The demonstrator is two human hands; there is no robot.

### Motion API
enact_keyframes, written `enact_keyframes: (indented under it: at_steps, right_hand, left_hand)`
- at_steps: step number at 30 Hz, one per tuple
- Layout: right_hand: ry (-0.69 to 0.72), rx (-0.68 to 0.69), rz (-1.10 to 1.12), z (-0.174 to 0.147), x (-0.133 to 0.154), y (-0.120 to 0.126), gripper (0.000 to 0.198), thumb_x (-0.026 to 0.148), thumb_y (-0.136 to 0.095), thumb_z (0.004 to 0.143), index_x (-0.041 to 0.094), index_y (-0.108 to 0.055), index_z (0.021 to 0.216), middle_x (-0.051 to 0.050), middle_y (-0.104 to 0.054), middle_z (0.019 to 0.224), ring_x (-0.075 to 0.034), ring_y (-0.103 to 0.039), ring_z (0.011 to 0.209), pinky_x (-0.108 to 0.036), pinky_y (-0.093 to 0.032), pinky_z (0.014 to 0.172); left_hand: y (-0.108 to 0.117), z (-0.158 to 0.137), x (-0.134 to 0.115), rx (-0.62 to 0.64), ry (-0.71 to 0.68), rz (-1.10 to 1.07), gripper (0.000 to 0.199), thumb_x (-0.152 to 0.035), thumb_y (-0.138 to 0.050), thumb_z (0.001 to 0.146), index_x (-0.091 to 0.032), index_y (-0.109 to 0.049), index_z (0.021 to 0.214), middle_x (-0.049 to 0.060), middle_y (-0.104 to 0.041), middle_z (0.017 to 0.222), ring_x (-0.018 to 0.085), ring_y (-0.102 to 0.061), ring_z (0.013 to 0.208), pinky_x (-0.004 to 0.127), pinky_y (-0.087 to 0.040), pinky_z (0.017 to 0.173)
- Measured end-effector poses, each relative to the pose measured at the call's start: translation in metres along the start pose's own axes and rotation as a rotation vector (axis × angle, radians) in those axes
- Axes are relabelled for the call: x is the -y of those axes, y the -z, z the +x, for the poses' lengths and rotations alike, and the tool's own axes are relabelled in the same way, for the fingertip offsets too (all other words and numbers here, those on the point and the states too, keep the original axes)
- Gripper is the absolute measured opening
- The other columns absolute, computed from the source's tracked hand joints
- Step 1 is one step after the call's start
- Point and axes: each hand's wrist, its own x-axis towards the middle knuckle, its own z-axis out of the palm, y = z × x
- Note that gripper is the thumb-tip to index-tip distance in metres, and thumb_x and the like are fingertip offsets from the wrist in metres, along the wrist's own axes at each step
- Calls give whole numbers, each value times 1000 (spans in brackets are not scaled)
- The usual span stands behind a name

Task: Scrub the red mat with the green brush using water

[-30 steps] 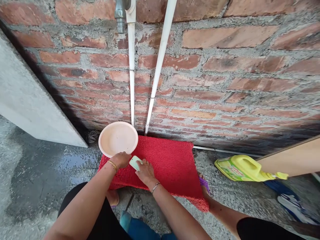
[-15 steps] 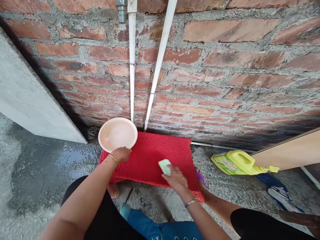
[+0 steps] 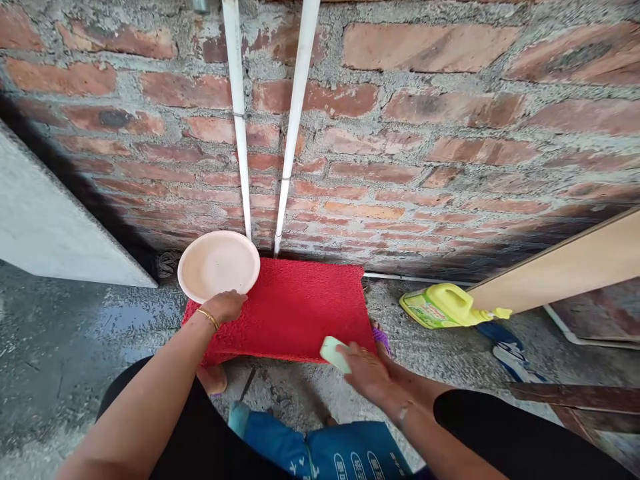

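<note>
A pale pink plastic basin (image 3: 219, 263) sits over the far left corner of a red textured mat (image 3: 305, 307). My left hand (image 3: 227, 307) is closed on the basin's near right rim. Traces of liquid or residue seem to show inside the basin. In my right hand (image 3: 367, 370) is a pale green bar of soap (image 3: 335, 353), held at the near right edge of the mat. Whether the soap touches the mat I cannot tell. Beneath the mat, its support is hidden.
A yellow detergent jug (image 3: 440, 305) lies on its side on the concrete floor at the right, beside a leaning board (image 3: 565, 263). White pipes (image 3: 295, 107) run down the brick wall. A grey slab (image 3: 60, 207) leans at left. A blue bag (image 3: 345, 450) lies between my legs.
My right hand has drawn the soap back toward me, to the mat's near edge. My left hand stays on the basin rim. The view has shifted to the right.
</note>
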Motion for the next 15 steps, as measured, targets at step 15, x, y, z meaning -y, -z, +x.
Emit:
enact_keyframes:
  at_steps: [15]
  right_hand:
    - [225, 15, 58, 6, 48, -11, 57, 12, -66, 77, 26, -58, 132, -12, -51, 144, -30, -48, 131, -48, -32, 111]
  left_hand:
    - [5, -8, -1, 36, 11, 23, 45, -16, -41, 91, -18, -57, 133, 15, -64, 131, 27, -62, 121, 40, -47, 101]
